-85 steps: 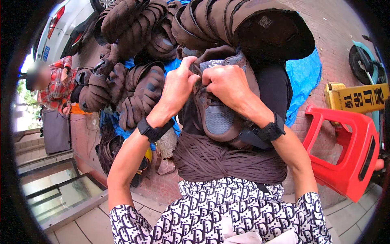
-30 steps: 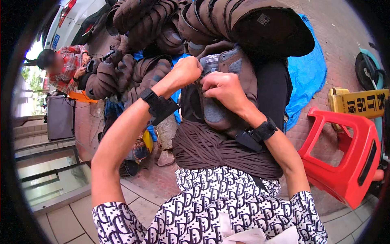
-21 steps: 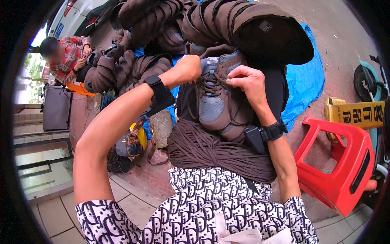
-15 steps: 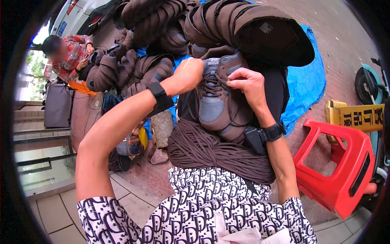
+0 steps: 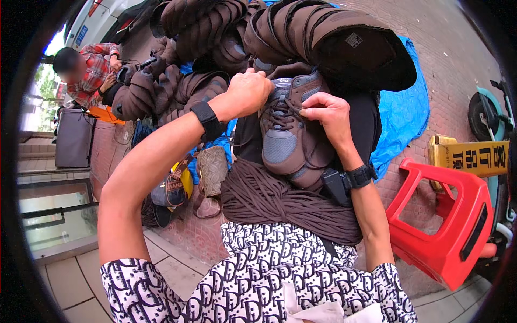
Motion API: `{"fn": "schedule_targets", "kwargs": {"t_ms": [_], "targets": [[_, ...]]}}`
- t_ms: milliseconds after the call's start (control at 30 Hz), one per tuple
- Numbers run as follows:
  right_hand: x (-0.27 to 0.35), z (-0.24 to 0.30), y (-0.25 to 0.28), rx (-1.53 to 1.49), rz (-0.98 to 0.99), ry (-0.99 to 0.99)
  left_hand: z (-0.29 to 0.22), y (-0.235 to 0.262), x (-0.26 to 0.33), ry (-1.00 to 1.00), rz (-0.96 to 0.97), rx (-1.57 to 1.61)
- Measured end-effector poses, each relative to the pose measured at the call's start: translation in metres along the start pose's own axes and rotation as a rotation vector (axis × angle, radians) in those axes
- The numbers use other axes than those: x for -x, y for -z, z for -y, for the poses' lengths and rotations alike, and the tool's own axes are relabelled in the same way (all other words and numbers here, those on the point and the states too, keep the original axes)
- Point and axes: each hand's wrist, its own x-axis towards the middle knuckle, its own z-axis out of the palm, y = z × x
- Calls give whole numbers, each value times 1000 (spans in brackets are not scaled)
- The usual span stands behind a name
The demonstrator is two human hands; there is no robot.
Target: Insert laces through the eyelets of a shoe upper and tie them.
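Observation:
Between my hands lies a brown shoe upper (image 5: pixel 278 146) with blue-grey mesh panels, its toe pointing toward me. Dark brown laces (image 5: pixel 282 116) cross its tongue. My left hand (image 5: pixel 249 92) is closed beside the left of the shoe's opening, pinching a shoelace that its fingers mostly hide. At the right-hand eyelets, my right hand (image 5: pixel 327 114) pinches a lace between thumb and forefinger. Below the toe, a thick bundle of loose brown laces (image 5: pixel 285 199) lies across my lap. Another upper shows partly beneath this one.
Stacked brown uppers (image 5: pixel 323 40) rise just beyond my hands, with more piles at left. A blue tarp (image 5: pixel 404 113) spreads on the paving. A red plastic stool (image 5: pixel 441 220) and a yellow box (image 5: pixel 471 155) stand at right. A person (image 5: pixel 91 75) works at far left.
My left hand has turned slightly and its fingers have lifted a little beside the shoe's opening. My right hand keeps its pinch at the eyelets.

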Motion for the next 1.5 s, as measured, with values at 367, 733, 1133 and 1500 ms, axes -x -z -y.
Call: {"fn": "schedule_targets", "kwargs": {"t_ms": [367, 733, 1133, 1500], "targets": [[6, 8, 3, -81, -41, -51, -11, 7, -2, -296, -553, -42], [9, 15, 8, 4, -40, -61, -31, 24, -3, -93, -258, 473], [-7, 26, 13, 362, -156, 241, -33, 21, -16, 168, 6, 1054], [-9, 38, 5, 1089, -240, 666, -58, 13, -9, -78, -553, 826]]}}
